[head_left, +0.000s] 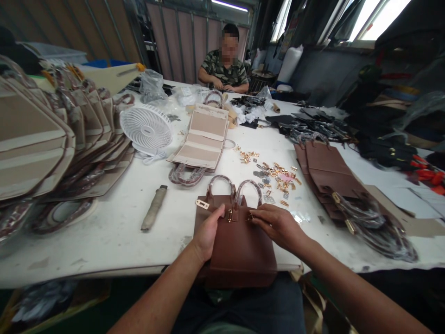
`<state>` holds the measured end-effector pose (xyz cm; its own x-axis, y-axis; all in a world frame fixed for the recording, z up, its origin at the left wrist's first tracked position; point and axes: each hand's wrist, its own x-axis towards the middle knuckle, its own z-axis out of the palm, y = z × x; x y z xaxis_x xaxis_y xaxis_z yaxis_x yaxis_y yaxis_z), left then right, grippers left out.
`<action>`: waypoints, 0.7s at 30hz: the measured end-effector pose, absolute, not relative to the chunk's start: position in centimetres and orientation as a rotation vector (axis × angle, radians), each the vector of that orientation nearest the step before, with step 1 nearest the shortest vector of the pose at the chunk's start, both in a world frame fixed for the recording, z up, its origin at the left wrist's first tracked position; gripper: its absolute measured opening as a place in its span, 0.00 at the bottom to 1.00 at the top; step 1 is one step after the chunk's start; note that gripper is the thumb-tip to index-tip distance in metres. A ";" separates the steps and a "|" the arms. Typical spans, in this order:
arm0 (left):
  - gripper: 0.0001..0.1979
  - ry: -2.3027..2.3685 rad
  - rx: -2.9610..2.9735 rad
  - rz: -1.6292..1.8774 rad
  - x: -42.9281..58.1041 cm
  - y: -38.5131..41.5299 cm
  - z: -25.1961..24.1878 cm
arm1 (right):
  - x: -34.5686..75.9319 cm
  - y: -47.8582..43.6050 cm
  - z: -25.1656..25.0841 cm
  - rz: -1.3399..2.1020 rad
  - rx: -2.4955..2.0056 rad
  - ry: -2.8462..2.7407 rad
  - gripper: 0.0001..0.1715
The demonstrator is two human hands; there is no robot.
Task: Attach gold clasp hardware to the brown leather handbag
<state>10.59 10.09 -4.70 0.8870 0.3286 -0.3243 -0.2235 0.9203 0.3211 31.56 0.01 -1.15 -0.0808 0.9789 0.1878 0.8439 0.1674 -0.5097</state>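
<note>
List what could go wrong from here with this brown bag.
The brown bag seems to overhang the near edge of the table, so it might slip if the grip of the left hand loosens.

Loose gold-coloured fittings lie close to the right hand, which could knock and scatter them.
</note>
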 end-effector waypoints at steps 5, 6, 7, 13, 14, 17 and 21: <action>0.29 0.390 0.286 0.255 10.5 10.3 -5.2 | 32.3 -0.9 -1.7 0.588 -1.634 -1.648 0.12; 0.29 0.390 0.283 0.251 10.5 10.3 -5.2 | 32.4 -1.1 -1.7 0.605 -1.632 -1.611 0.12; 0.29 0.392 0.278 0.248 10.5 10.4 -5.3 | 32.5 -1.3 -1.7 0.606 -1.632 -1.588 0.12; 0.30 0.382 0.278 0.237 10.8 10.4 -5.2 | 32.3 -1.5 -1.4 0.521 -1.604 -1.652 0.13; 0.30 0.385 0.286 0.237 10.9 10.4 -5.2 | 32.2 -1.4 -1.3 0.504 -1.603 -1.673 0.13; 0.30 0.402 0.301 0.242 10.9 10.4 -5.2 | 32.0 -1.3 -1.3 0.439 -1.614 -1.727 0.14; 0.29 0.419 0.309 0.266 11.0 10.3 -5.1 | 31.8 -1.1 -1.3 0.332 -1.663 -1.816 0.15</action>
<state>11.00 10.28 -5.13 0.8804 0.3139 -0.3554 -0.1880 0.9192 0.3461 31.83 -1.11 -1.35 0.0106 0.9582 0.2859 0.7950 0.1653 -0.5837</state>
